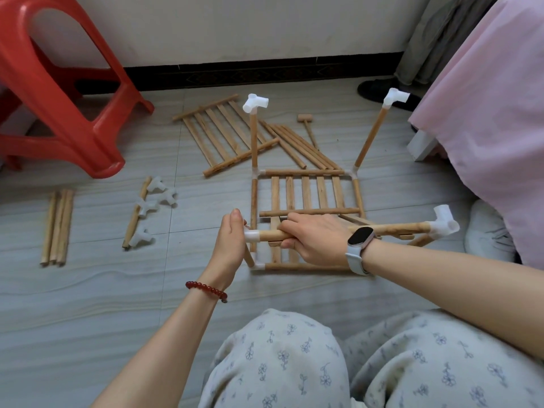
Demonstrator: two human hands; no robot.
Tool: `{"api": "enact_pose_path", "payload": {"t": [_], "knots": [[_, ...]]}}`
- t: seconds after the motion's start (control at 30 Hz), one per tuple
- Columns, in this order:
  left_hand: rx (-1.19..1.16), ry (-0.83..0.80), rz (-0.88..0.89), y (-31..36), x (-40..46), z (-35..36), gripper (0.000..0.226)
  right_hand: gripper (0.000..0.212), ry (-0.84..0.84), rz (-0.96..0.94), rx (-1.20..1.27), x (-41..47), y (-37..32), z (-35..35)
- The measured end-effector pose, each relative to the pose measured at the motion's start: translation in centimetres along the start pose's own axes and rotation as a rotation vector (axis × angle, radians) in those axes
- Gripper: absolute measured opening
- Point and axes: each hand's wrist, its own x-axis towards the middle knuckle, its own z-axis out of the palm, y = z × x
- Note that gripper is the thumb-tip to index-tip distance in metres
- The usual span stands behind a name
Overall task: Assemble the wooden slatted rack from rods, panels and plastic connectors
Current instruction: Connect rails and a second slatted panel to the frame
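Pressing left hand [229,240], fingers straight, against the white connector [252,236]; wrapping right hand [313,240] around the top rod [391,228] above the floor-standing rack [306,195]. Still waiting alongside: spare panel [223,134], loose rods [57,226], loose connectors [157,198] — roughly halfway.

a single head-worn wide-angle view looks forward and steeply down from close above the person's knees onto the tiled floor [88,304], reaching the far wall [235,25] and its dark skirting.
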Motion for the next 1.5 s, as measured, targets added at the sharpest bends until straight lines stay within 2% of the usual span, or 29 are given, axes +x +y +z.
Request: {"api": "enact_pose_path", "payload": {"t": [0.13,0.3,0.37,0.43,0.53,0.7,0.8,0.9,0.93,1.0,1.13,1.3,1.37,1.5], "knots": [[-0.003,-0.099,-0.042,-0.1,0.1,0.1,0.034,0.024,-0.015,-0.028,-0.01,-0.2,0.6,-0.4],[0.009,-0.508,-0.141,0.7,-1.1,-0.4,0.033,0.038,-0.056,-0.117,-0.188,-3.6,2.6,-1.2],[0.156,-0.689,-0.128,1.6,-1.8,-0.3,0.027,0.039,-0.095,-0.159,-0.277,-5.6,3.9,-1.7],[0.401,-0.762,-0.014,3.0,-1.9,0.1,0.02,0.037,-0.116,-0.202,-0.365,-7.0,5.0,-2.4],[0.558,-0.716,0.136,5.1,-1.1,1.6,0.024,0.041,-0.164,-0.169,-0.475,-9.4,6.4,-3.4],[0.71,-0.442,0.368,7.1,0.1,4.5,0.027,0.039,-0.249,0.048,-0.482,-15.2,9.1,-4.7],[0.732,-0.355,0.476,7.9,0.4,5.9,0.025,0.044,-0.41,0.254,-0.462,-18.4,11.0,-5.9],[0.774,-0.241,0.521,8.1,0.8,5.8,0.025,0.039,-0.579,0.503,-0.418,-18.7,11.9,-7.3],[0.776,-0.189,0.535,7.9,0.8,5.5,0.025,0.037,-0.59,0.576,-0.427,-18.2,12.0,-7.5],[0.733,-0.093,0.56,7.5,0.8,4.8,0.024,0.036,-0.496,0.69,-0.361,-16.2,11.7,-7.2],[0.626,-0.033,0.522,6.5,1.4,3.4,0.034,0.034,-0.322,0.609,-0.157,-10.7,10.0,-3.1],[0.465,-0.026,0.404,5.4,4.2,3.1,0.048,0.035,-0.429,0.512,-0.089,-3.7,9.4,4.3],[0.404,-0.037,0.406,4.8,5.8,4.0,0.043,0.037,-0.462,0.519,-0.123,-2.2,9.9,7.1],[0.17,-0.1,0.374,3.9,7.4,6.0,0.016,0.038,-0.49,0.596,-0.245,-1.5,10.8,11.7]]}}
